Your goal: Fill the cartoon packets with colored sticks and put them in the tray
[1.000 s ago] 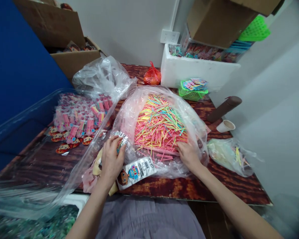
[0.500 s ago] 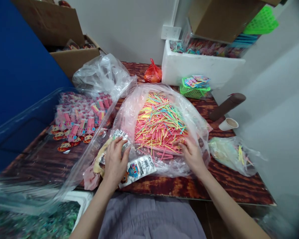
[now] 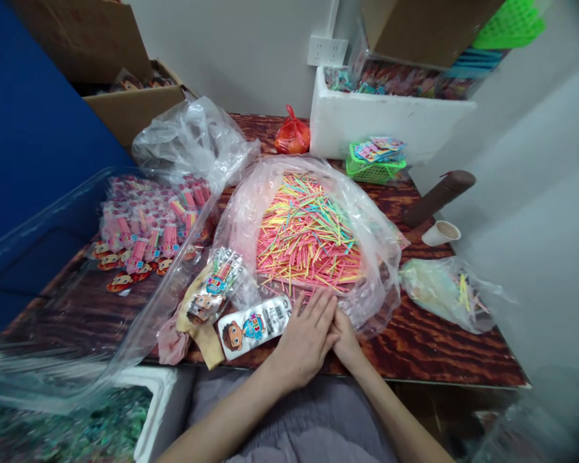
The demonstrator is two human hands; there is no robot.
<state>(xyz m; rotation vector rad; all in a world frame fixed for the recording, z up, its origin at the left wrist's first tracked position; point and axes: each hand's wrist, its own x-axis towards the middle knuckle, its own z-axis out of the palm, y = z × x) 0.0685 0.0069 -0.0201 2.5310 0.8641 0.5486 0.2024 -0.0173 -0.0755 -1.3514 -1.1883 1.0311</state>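
My left hand lies flat with its fingers stretched out at the near edge of a clear plastic bag. It rests on top of my right hand, whose fingers are hidden beneath it. The bag holds a pile of thin coloured sticks, pink, yellow, green and blue. Just left of my hands lies a white cartoon packet. A small stack of clear packets sits beyond it on a yellow cloth.
Filled pink packets lie in a big clear bag at the left. At the back stand a white foam box, a green basket and a red bag. A brown tube, paper cup and small stick bag are on the right.
My left hand left the packets and moved right. My right hand drew back from the sticks toward the table edge. Both now meet, left on top of right.
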